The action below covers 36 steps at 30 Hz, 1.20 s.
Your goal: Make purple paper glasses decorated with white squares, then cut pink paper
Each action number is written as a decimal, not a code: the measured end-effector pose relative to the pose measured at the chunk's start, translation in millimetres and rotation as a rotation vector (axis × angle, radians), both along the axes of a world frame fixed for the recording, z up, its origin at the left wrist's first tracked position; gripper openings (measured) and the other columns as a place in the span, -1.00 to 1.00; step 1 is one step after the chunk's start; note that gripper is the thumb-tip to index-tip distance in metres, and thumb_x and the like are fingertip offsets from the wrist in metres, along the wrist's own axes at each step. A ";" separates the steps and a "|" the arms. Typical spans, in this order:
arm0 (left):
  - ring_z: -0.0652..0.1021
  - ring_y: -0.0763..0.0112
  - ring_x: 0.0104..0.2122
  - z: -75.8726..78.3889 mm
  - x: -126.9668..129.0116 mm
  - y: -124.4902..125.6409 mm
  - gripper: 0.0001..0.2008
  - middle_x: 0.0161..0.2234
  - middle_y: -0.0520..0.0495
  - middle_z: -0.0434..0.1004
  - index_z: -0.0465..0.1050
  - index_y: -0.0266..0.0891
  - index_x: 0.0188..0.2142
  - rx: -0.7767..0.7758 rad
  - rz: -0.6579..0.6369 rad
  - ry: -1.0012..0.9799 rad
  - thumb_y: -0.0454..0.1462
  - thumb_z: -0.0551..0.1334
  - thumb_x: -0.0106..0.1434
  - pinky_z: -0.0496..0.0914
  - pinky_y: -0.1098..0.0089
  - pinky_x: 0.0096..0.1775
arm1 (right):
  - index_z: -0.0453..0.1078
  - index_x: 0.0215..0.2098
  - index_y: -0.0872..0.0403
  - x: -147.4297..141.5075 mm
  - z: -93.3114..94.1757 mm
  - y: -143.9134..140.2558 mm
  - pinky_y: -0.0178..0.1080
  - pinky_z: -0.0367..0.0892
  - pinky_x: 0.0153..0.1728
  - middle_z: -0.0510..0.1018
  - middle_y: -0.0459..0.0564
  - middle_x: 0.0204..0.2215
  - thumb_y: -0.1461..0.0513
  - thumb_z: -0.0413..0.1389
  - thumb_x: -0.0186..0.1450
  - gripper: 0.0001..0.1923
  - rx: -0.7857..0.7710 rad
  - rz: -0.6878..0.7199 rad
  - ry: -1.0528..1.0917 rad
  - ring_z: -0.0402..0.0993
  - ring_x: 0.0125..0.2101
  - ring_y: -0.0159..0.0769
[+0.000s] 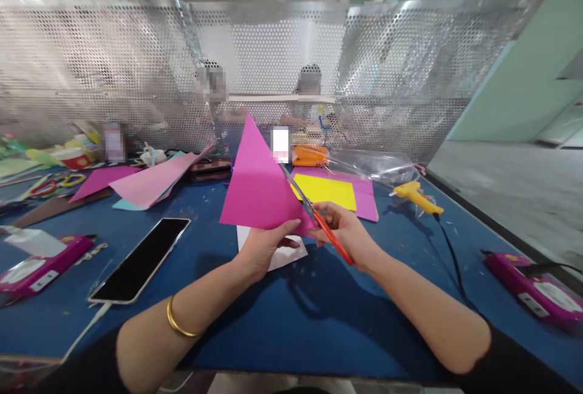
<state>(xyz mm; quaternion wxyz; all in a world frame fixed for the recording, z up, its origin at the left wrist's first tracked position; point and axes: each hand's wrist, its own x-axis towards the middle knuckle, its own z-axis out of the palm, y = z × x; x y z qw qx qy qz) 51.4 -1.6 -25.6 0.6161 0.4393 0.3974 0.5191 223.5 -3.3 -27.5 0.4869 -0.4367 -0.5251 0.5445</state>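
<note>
A bright pink sheet of paper [255, 181], pointed at the top, is held up above the table by my left hand [266, 248], thumb on its front near the lower edge. My right hand [344, 230] is closed round the red-orange handles of a pair of scissors [332, 236]. The metal blades slant up and left along the right edge of the pink paper. Its right fingers are also close to the paper's lower right corner; whether they pinch it I cannot tell. Below my left hand lies a white sheet of paper [291, 254].
Yellow paper [325, 190] lies on purple paper [367, 197] behind my right hand. A yellow glue gun [419, 198] and a magenta power strip [532, 288] are at right. A phone [141, 260] lies left. A perforated metal screen [273, 48] closes the back, people behind it.
</note>
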 end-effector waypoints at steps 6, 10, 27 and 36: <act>0.63 0.24 -0.33 1.1 -4.9 6.7 -0.72 -0.28 -0.16 0.66 0.57 -0.28 -0.24 -0.056 0.096 -0.008 -0.24 0.45 0.03 0.48 0.42 -0.49 | 0.41 -0.14 0.02 10.7 -0.6 -1.5 -0.26 0.38 -0.53 0.41 -0.27 -0.58 0.07 0.43 -0.15 -0.37 0.023 -0.086 -0.043 0.38 -0.64 -0.42; 0.63 0.30 -0.42 5.6 -13.7 14.4 -0.74 -0.33 -0.15 0.66 0.56 -0.29 -0.26 -0.107 0.147 -0.010 -0.30 0.45 0.02 0.46 0.44 -0.52 | 0.41 -0.06 0.01 35.6 -1.8 6.9 -0.29 0.33 -0.55 0.40 -0.26 -0.60 0.04 0.42 -0.11 -0.33 0.043 -0.244 -0.138 0.37 -0.64 -0.42; 0.65 0.30 -0.41 9.4 -22.0 19.1 -0.84 -0.30 -0.17 0.66 0.56 -0.27 -0.28 -0.113 0.113 0.039 -0.32 0.39 0.10 0.41 0.47 -0.53 | 0.39 0.04 0.05 64.3 -8.0 21.3 -0.23 0.40 -0.40 0.57 -0.07 -0.44 -0.18 0.15 0.14 -0.34 0.107 -0.286 -0.644 0.54 -0.44 -0.24; 0.57 0.35 -0.58 10.2 -24.3 17.5 -0.82 -0.53 -0.14 0.61 0.55 -0.35 -0.38 -0.097 -0.168 0.245 -0.32 0.41 -0.02 0.32 0.48 -0.62 | 0.51 -0.22 0.04 78.7 -9.4 25.0 -0.04 0.32 -0.23 0.61 0.16 -0.37 0.08 0.16 0.17 -0.73 -0.004 -0.469 -1.232 0.55 -0.20 0.09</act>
